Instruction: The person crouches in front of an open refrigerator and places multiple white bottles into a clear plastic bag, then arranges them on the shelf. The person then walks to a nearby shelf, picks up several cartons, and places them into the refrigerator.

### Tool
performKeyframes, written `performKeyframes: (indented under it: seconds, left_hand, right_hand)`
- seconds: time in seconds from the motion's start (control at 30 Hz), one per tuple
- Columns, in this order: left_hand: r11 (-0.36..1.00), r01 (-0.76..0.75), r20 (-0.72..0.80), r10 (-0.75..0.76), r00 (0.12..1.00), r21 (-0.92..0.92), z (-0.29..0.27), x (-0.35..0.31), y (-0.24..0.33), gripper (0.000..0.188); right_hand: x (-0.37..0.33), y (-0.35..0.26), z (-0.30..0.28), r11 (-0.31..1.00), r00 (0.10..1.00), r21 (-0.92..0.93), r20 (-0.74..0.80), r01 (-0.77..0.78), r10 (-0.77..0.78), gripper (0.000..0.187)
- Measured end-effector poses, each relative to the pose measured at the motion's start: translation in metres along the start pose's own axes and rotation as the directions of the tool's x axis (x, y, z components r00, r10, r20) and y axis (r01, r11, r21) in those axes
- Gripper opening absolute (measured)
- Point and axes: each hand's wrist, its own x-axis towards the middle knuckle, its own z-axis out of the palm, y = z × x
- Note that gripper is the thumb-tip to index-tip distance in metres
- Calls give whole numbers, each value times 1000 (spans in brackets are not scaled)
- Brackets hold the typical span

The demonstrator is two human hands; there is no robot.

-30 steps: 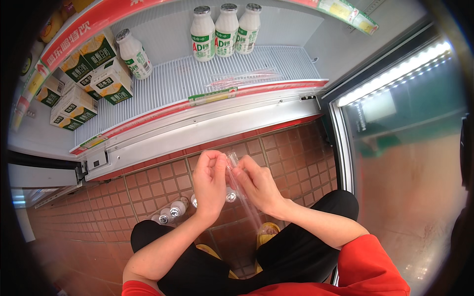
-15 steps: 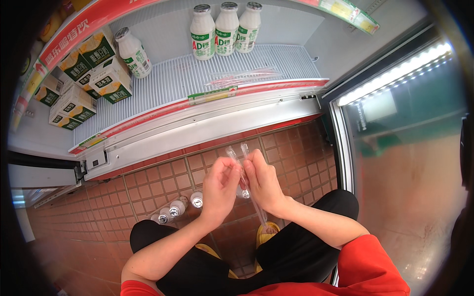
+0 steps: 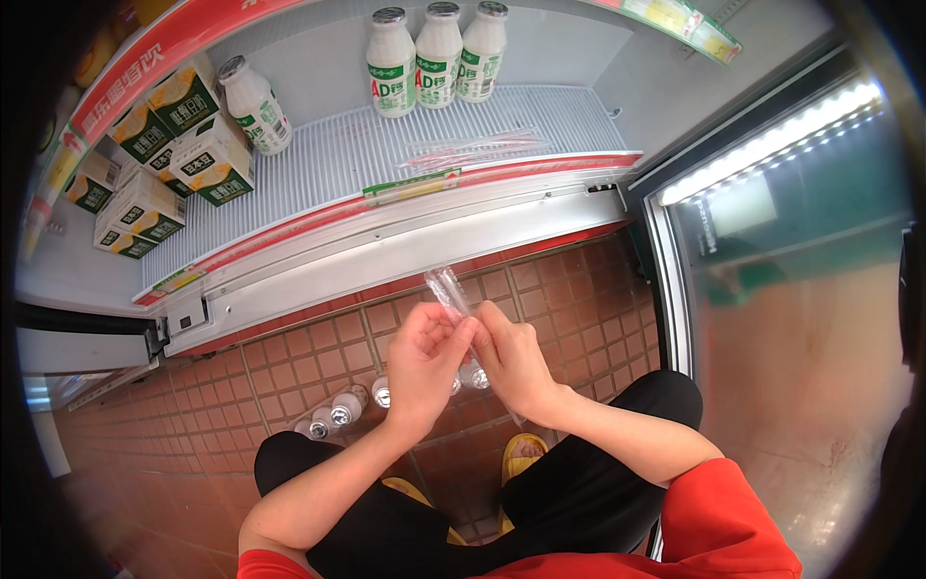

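Both hands meet over the floor, in front of the fridge's lower edge. A long clear plastic strip [image 3: 446,289], folded or bunched, is pinched between them, its upper end sticking out above my fingers. My left hand [image 3: 424,362] grips it with thumb against curled fingers. Close beside it, my right hand [image 3: 516,357] is closed on the same strip, and a thin end trails below. Under the hands, white bottles [image 3: 382,391] with shiny caps stand on the tiles, partly hidden. Further left are more bottles [image 3: 342,409], apparently in clear plastic.
The ribbed fridge shelf [image 3: 318,154] carries three white bottles [image 3: 439,58], another bottle [image 3: 256,106] and several green-and-white cartons [image 3: 212,159]. Thin clear plastic pieces [image 3: 473,151] lie near its front rail. An open glass door [image 3: 781,270] stands at the right.
The strip's separate upper ends have come together and tilted left. My hands have drawn closer, the left turning slightly. Less of the strip trails below.
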Motion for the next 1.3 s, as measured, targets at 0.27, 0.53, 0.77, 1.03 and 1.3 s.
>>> performKeyframes:
  seconds: [0.27,0.53,0.77,1.03,1.3]
  left_hand:
    - [999,-28,69,30,997,-39,-1,-2,-3,7]
    - [998,-56,-29,57,998,22,-9,8,2,4]
    - [999,17,50,-19,999,39,-1,1,-5,9]
    - [995,-80,82,74,994,65,-2,-1,-10,8]
    - [998,-25,-10,25,1000,52,-2,4,-1,6]
  right_hand:
    - [-2,-1,0,991,996,120,-68,-52,61,20]
    - [4,-6,-3,975,986,170,111,-144,127,22]
    - [4,0,-3,999,1000,41,-19,-16,17,24]
    - [2,-1,-3,978,991,181,-59,-105,117,22]
    - [5,0,-5,999,999,46,-34,-20,22,16]
